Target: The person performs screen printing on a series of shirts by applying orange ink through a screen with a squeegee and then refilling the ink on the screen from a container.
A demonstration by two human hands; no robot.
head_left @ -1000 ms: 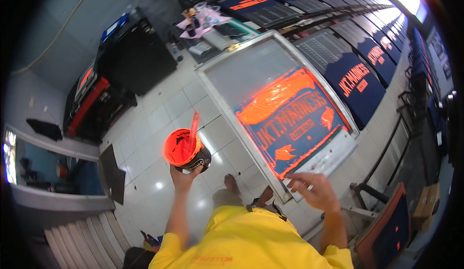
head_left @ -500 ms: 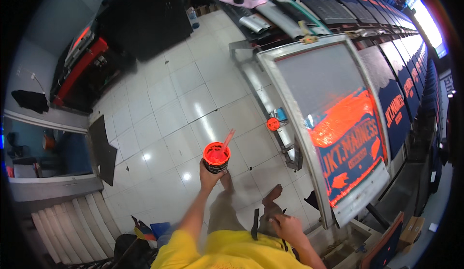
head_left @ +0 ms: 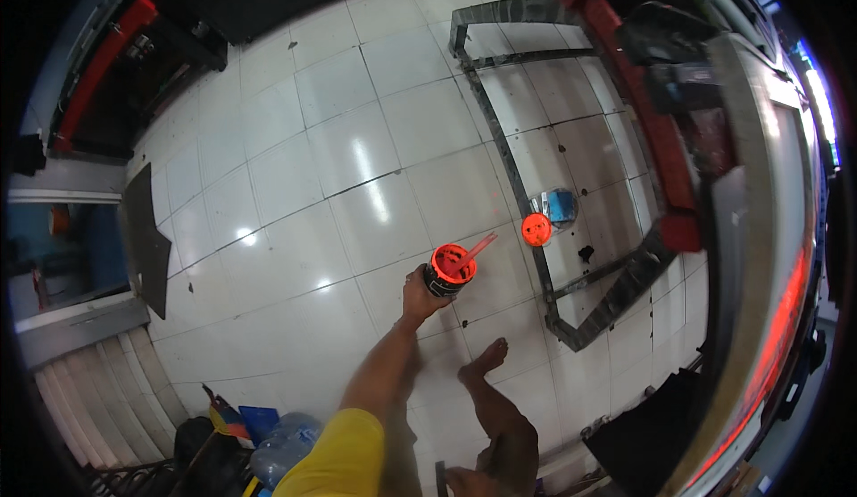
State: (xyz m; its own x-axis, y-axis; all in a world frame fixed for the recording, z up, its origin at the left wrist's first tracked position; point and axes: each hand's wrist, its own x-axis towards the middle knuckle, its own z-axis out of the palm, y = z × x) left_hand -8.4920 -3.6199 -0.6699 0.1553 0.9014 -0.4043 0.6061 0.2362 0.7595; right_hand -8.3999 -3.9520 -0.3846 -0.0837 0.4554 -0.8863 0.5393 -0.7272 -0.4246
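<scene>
My left hand (head_left: 420, 297) is wrapped round a black tub (head_left: 441, 284) with a bright orange rim. Orange ink coats the inside of the tub, and a reddish translucent stick (head_left: 477, 251) leans out of it to the right. At the lower edge my right hand (head_left: 470, 482) hangs by my leg beside a dark strap-like piece; its fingers show too little to read. A round orange lid (head_left: 536, 229) lies to the right of the tub, by the metal floor frame. Touching or close to the lid is a clear container with a blue item (head_left: 561, 205).
A dark metal base frame (head_left: 510, 153) stands on the tiled floor at the right, joined to a red beam (head_left: 638, 95). An ink-smeared screen frame (head_left: 754, 184) rises at the far right. Black machinery (head_left: 259, 15) stands at the back. A plastic bottle (head_left: 287, 439) lies lower left.
The view has dipped toward the floor, and the screen frame has slid to the right edge. My left hand with the tub has moved right, nearer the orange lid.
</scene>
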